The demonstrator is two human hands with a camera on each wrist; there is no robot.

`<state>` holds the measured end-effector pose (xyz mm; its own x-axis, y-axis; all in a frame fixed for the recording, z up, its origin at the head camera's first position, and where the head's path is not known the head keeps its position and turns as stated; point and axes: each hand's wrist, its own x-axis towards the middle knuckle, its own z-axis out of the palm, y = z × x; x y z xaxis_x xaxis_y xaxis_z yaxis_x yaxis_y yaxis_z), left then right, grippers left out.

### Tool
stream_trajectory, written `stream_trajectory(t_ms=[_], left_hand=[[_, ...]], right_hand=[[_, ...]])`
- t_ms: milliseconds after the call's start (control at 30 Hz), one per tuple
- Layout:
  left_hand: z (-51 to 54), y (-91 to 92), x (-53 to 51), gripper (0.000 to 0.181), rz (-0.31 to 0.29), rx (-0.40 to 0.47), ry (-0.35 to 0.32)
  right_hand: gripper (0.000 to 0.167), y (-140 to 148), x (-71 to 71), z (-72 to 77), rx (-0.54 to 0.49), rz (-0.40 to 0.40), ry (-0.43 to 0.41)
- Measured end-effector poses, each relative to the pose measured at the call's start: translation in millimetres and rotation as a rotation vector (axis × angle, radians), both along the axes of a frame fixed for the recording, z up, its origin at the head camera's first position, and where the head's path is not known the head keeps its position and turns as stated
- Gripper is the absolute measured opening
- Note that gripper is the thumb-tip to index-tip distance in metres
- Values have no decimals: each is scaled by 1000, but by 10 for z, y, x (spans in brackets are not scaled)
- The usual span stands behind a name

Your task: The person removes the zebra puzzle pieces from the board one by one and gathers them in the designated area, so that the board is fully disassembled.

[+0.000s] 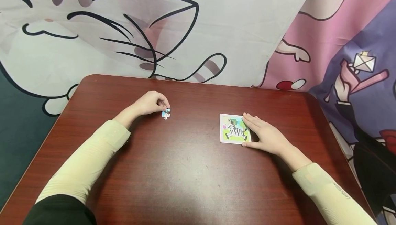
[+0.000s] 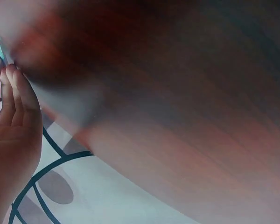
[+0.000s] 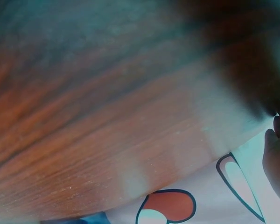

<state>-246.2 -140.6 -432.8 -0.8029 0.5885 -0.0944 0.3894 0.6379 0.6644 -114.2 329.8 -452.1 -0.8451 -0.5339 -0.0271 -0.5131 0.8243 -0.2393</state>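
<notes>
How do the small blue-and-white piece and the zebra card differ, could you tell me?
The small piece is much smaller than the zebra card. The small piece has an irregular outline, the zebra card a squarish one. The left hand pinches the small piece, while the right hand touches the zebra card's edge. Both show blue and white.

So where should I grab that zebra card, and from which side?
Likely by its right edge, coming from the right. The zebra card lies flat and squarish, so opposite straight sides offer a hold, and the right hand is there, thumb and fingers spread apart.
</notes>
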Motion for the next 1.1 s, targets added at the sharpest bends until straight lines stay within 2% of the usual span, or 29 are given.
stream_trajectory(t_ms=[367,1100], left_hand=[[-56,-8,4,10,27,18,-15],[-66,12,11,12,13,28,5]], right_hand=[[102,-11,10,20,-1,-2,-3],[103,-19,18,37,3,-6,-3]])
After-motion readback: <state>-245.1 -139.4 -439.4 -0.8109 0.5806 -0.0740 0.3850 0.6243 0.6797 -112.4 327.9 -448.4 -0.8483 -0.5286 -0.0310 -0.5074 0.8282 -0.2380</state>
